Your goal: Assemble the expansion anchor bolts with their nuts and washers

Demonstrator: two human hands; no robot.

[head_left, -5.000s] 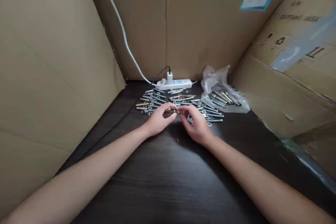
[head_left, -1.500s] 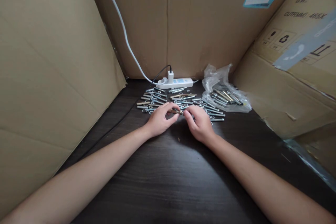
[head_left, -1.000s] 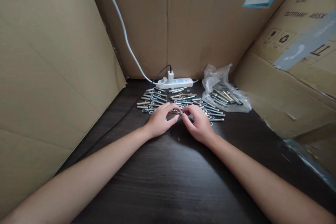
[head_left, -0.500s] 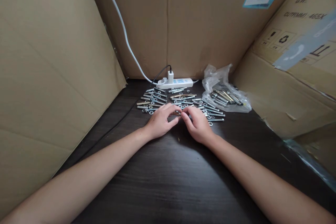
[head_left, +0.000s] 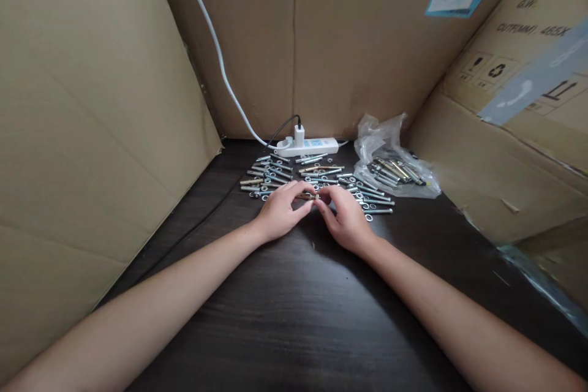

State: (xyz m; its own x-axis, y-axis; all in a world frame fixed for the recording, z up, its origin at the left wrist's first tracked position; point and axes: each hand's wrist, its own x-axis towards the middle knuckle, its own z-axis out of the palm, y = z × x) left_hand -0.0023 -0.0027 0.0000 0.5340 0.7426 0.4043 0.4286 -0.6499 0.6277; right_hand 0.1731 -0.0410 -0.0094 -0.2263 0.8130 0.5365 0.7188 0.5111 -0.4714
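My left hand (head_left: pixel 279 215) and my right hand (head_left: pixel 345 219) meet over the dark table (head_left: pixel 294 318), fingers pinched together. Between the fingertips is a small metal bolt (head_left: pixel 309 196), gripped at one end by each hand. Just beyond the hands lie several loose bolts and washers (head_left: pixel 280 173) spread in rows. More bolts (head_left: pixel 374 199) lie to the right of my right hand.
A clear plastic bag with bolts (head_left: pixel 392 165) lies at the back right. A white power strip (head_left: pixel 307 146) with a plug and white cable (head_left: pixel 215 55) sits against the back cardboard wall (head_left: pixel 349 49). Cardboard boxes stand on the left (head_left: pixel 92 135) and right (head_left: pixel 505 153).
Both hands stay at the same spot with the bolt between them; only the fingertips shift slightly. The view drifts a little.
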